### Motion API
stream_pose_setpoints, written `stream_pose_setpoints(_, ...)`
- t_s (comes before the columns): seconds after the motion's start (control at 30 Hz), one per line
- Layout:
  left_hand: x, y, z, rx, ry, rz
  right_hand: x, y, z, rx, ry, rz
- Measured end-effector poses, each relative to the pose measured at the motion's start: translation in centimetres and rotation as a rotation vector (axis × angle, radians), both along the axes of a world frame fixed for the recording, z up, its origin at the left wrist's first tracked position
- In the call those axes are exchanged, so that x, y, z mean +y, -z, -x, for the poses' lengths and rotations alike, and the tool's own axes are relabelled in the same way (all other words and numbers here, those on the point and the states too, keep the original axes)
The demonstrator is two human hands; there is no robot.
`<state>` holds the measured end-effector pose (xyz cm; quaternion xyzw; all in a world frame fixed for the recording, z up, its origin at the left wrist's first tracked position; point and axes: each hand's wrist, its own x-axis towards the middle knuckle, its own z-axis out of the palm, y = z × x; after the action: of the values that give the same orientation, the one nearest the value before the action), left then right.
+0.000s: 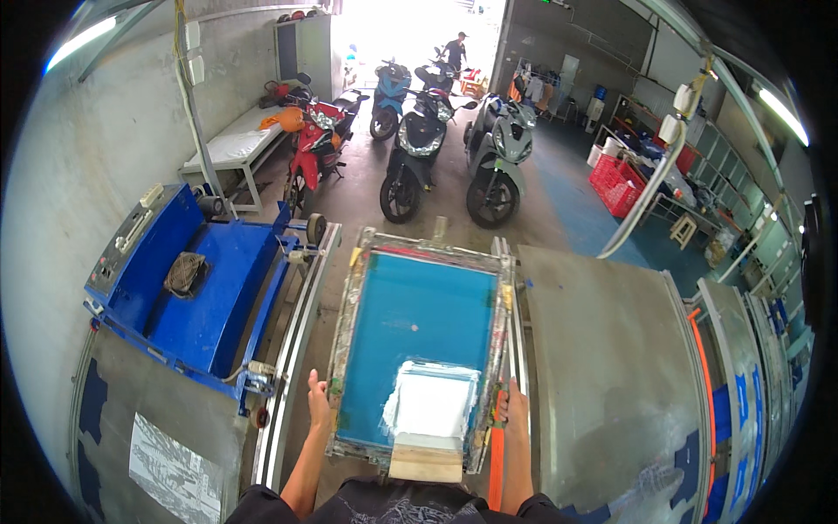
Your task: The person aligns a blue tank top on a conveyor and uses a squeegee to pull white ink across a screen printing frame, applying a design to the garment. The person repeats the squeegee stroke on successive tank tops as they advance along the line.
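A screen printing frame (500, 323) with blue mesh (423, 297) is held level in front of my body, between the two long tables. My left hand (319, 403) grips its left side, fingers mostly behind the edge and thumb up. On the opposite side, my right hand (513, 405) is closed on the frame's right edge, beside an orange strip (497, 467). White ink (432, 393) covers a rectangular patch on the near part of the mesh. A squeegee with a pale wooden handle (425, 464) lies across the near end, touching the ink.
At left, a blue wheeled machine (227, 297) stands over a grey table (148, 393) bearing dark cut pieces. Another grey table (611, 349) runs along my right, with metal rails (297, 349) beside the aisle. Several motorbikes (419, 140) and a person (456, 51) are farther off.
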<state>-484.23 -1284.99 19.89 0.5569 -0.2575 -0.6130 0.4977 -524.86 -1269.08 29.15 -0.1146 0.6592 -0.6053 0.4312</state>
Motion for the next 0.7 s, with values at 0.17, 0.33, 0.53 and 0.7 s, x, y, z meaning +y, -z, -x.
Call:
stream_pose_setpoints(0.17, -9.1, -0.6, 0.5, 0.097, -0.183, 0.077, -15.8, 0.7, 1.5, -0.009, -0.164, 0.023)
stream_pose_setpoints(0.33, -18.2, -1.9, 2.1, 0.227, -0.114, 0.072, -30.0, 0.2, 5.5, 0.032, -0.268, 0.075)
stream_pose_setpoints(0.53, -28.9, -1.5, 8.1, 0.142, -0.208, 0.056, -43.9, 2.6, 10.8, 0.19, -0.282, 0.098)
stream_pose_setpoints(0.7, -42.1, -0.4, 14.5, 0.194, -0.081, 0.164, -56.4, 3.8, 18.8, 0.375, -0.254, 0.017)
